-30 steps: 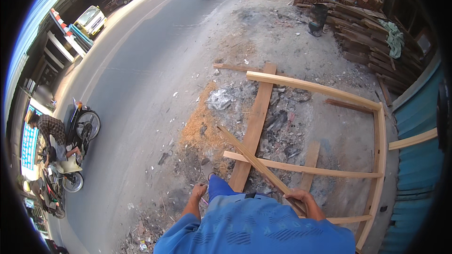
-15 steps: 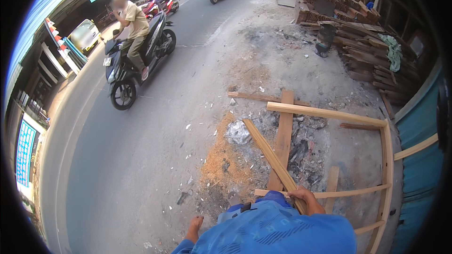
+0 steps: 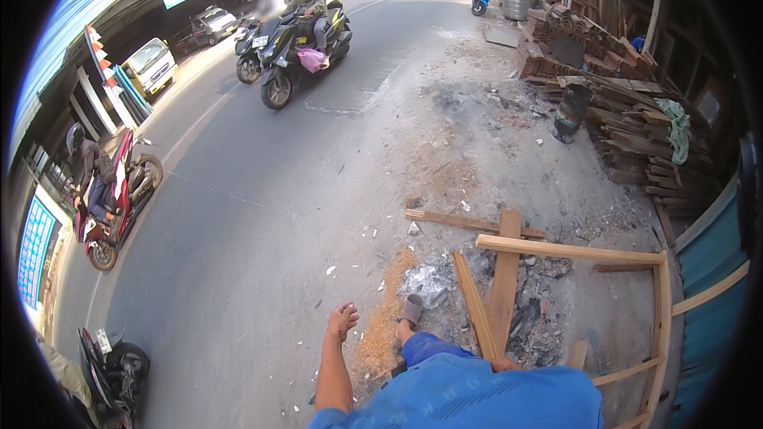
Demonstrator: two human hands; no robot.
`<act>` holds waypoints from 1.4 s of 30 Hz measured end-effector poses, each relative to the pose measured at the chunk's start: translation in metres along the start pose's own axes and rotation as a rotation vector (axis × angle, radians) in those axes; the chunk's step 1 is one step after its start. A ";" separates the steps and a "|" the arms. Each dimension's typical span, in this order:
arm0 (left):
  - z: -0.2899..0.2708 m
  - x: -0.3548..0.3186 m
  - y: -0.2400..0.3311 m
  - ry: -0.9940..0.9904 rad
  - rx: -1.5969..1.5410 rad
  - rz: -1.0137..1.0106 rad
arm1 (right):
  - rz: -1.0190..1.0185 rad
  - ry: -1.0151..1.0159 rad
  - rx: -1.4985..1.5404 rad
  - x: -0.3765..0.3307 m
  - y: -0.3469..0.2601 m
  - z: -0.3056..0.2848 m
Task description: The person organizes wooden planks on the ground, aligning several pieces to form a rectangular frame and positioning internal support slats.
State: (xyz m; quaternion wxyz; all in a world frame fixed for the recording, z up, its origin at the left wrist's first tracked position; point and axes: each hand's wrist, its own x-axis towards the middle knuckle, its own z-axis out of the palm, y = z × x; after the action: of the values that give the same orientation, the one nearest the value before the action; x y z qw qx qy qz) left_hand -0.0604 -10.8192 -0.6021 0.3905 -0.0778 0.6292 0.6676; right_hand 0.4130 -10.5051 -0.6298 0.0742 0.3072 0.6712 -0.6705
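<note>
My right hand (image 3: 505, 365), mostly hidden by my blue shirt, is closed on the lower end of a wooden plank (image 3: 474, 302). The plank points forward and slightly left from my body. Out to my left, my left hand (image 3: 343, 321) hangs over the ground with loosely bent fingers and nothing in it. A wider brown board (image 3: 504, 286) lies just right of the held plank. Beyond that, a frame of pale wooden battens (image 3: 572, 250) spreads to the right, its near part cut off by my shirt.
Orange sawdust (image 3: 385, 310) and a grey ash patch (image 3: 429, 282) cover the ground by my foot. Motorbikes (image 3: 306, 56) with riders pass on the road at left. Stacked old timber (image 3: 636, 151), roof tiles (image 3: 556, 48) and a dark bucket (image 3: 571, 114) stand at the far right.
My left hand has swung forward, and a foot now shows ahead of me. The plank and frame sit lower in view. The near motorbike has passed to the lower left; others have appeared.
</note>
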 end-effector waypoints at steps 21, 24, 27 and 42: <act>-0.096 0.290 0.182 -0.005 0.682 -0.376 | 0.579 0.385 0.154 0.492 -0.268 -0.105; -0.130 0.391 0.244 -0.335 1.137 0.193 | 0.511 0.416 0.162 0.533 -0.333 -0.090; -0.081 0.557 0.367 -0.169 1.336 0.039 | 0.550 0.496 0.178 0.579 -0.350 -0.095; 0.337 0.997 0.706 -0.169 0.957 0.226 | 0.661 0.561 0.242 0.851 -0.504 -0.287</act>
State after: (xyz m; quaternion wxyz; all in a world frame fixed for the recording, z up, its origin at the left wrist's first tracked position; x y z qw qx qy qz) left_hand -1.0477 -10.0249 -0.5795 0.3572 0.2331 0.8357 0.3460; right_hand -0.4359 -9.9236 -0.6088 0.0633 0.6814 0.4478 -0.5754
